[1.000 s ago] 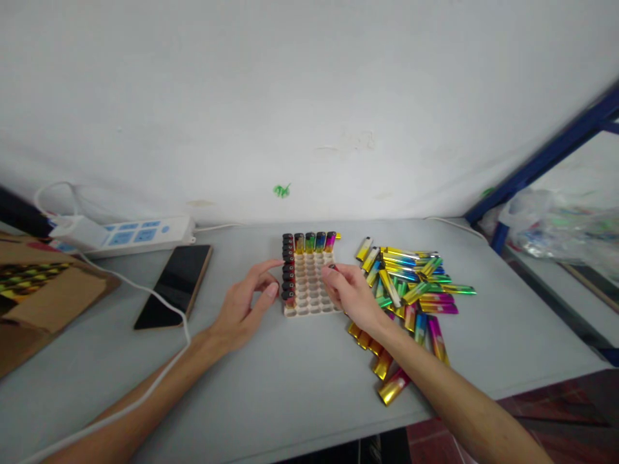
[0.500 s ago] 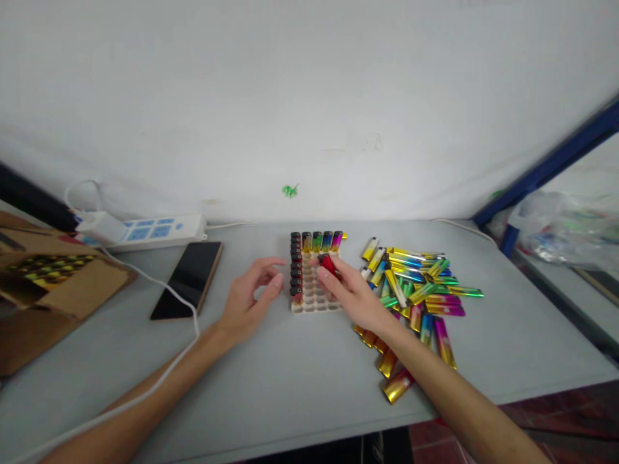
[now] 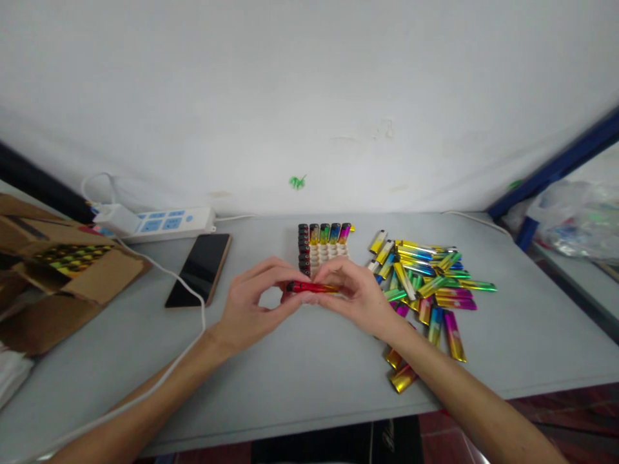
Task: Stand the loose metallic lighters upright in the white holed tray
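Observation:
A red and gold lighter lies sideways between both hands in front of me. My left hand pinches its dark-topped end, and my right hand grips the gold end, fingers closed. Just behind them stands a pale tray with holes, its near part hidden by the hands. Black-topped lighters fill its left column, and several lighters in mixed colours stand upright along its back row. To the right of my right hand spreads a loose pile of shiny metallic lighters.
A black phone lies left, near a white power strip. A white cable runs over the table and across my left forearm. An open cardboard box sits at far left. Clear plastic bags are at far right.
My right hand has brought the red lighter from over the tray towards me, turning it sideways. My left hand has moved right and closed on its other end. The view has shifted slightly.

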